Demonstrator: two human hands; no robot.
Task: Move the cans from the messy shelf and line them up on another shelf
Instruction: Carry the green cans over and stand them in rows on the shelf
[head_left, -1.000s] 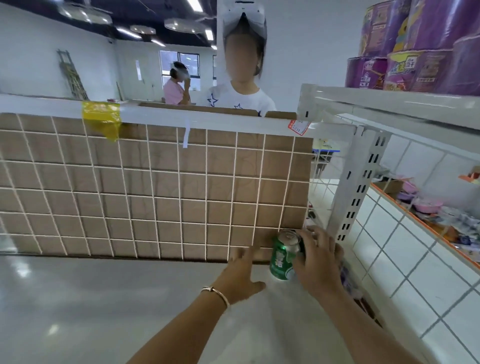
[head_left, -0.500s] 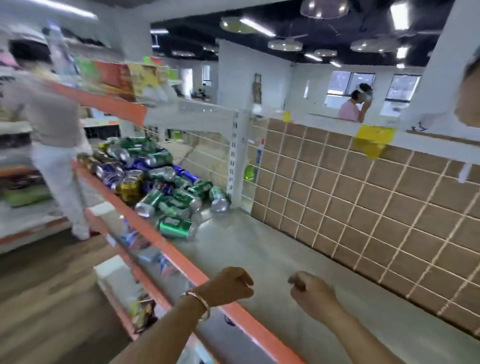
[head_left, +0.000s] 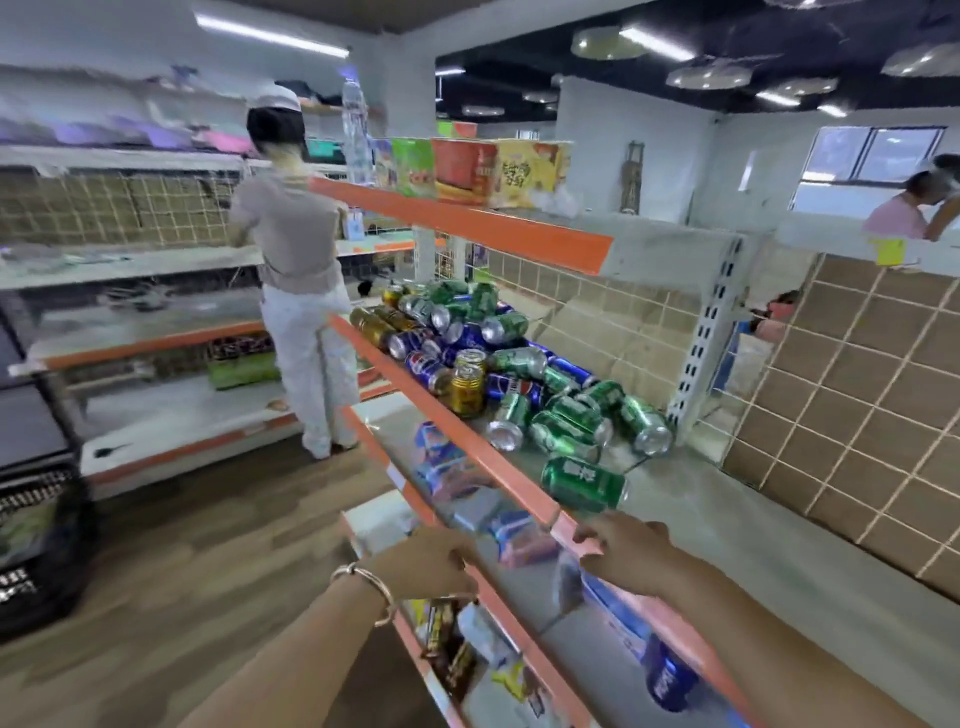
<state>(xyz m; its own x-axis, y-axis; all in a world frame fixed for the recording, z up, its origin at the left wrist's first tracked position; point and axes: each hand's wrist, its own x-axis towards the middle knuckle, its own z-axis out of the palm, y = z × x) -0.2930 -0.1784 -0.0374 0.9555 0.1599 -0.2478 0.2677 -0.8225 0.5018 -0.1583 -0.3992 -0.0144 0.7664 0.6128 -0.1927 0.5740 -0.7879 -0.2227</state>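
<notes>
A messy pile of green, blue and gold cans (head_left: 493, 358) lies on the grey shelf (head_left: 727, 551) behind its orange front edge. One gold can (head_left: 467, 384) stands upright in the pile. The nearest green can (head_left: 584, 484) lies on its side, apart from the heap. My left hand (head_left: 431, 564), a bracelet on its wrist, hangs in front of the orange edge with loosely curled fingers and holds nothing. My right hand (head_left: 623, 551) hovers over the edge just short of the nearest green can, fingers relaxed and holding nothing.
A person in a beige top (head_left: 296, 291) stands in the aisle left of the pile. Boxes (head_left: 467, 166) fill the upper shelf. Snack packs (head_left: 457, 488) and a blue can (head_left: 665, 675) lie on lower shelves. A brown grid panel (head_left: 857, 395) backs the shelf. A black basket (head_left: 31, 519) sits at left.
My hands let go of a green can standing at the shelf's right end. The view swung left to the can pile, and both hands now hang empty near the orange edge.
</notes>
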